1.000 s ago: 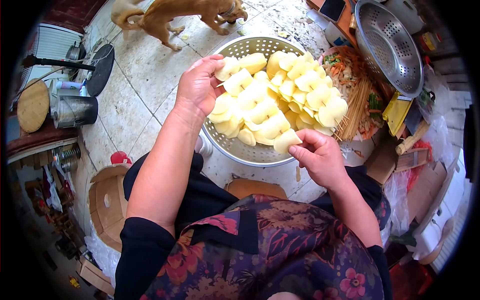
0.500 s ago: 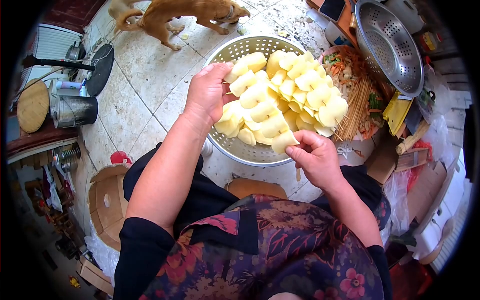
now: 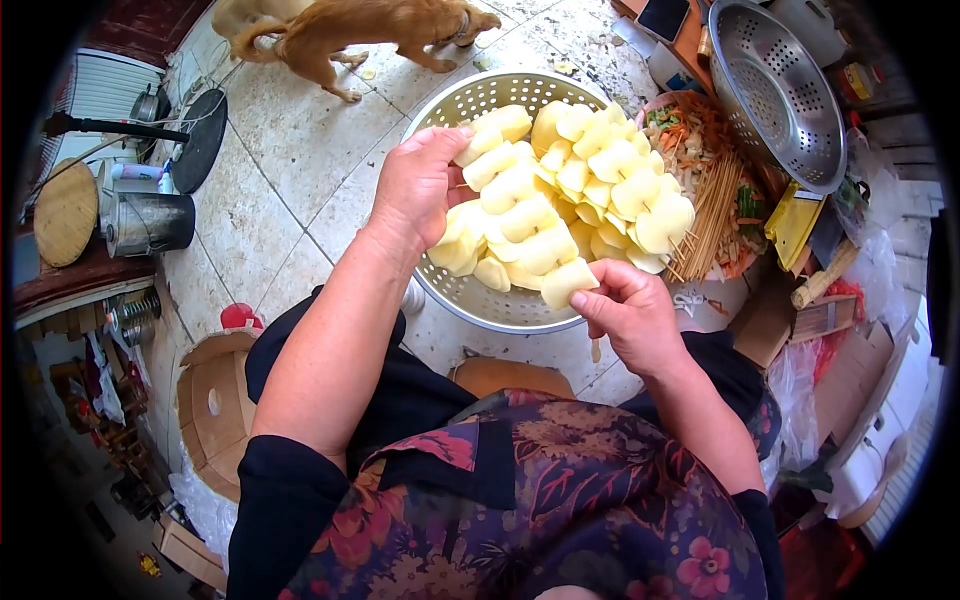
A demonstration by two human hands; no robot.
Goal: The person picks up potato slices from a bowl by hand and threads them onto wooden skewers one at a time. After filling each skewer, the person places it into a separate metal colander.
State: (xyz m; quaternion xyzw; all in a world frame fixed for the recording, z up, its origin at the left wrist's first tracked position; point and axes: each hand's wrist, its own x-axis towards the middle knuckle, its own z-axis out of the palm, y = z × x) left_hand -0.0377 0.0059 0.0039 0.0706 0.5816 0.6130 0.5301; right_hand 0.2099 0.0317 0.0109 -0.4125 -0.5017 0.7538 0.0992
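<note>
A skewer of pale yellow potato slices [image 3: 527, 217] is stretched between my two hands, slanting down to the right. My left hand [image 3: 418, 182] is closed round its upper end; its fingertips are partly hidden behind the slices. At the lower end, my right hand [image 3: 628, 305] pinches the last slice between thumb and fingers. Beneath is a metal colander [image 3: 480, 312] with loose slices and more skewered potato slices [image 3: 640, 190], whose stick ends poke out at the right.
Bare bamboo sticks [image 3: 712, 220] lie over shredded vegetables [image 3: 690, 125] right of the colander. A second colander [image 3: 775, 90] leans at the upper right. A brown dog [image 3: 350, 40] stands on the tiled floor beyond. A cardboard box [image 3: 215, 400] sits at my left.
My left hand and the upper end of the skewer have shifted very slightly to the right. The dog's body has moved a little; both hands keep their grip.
</note>
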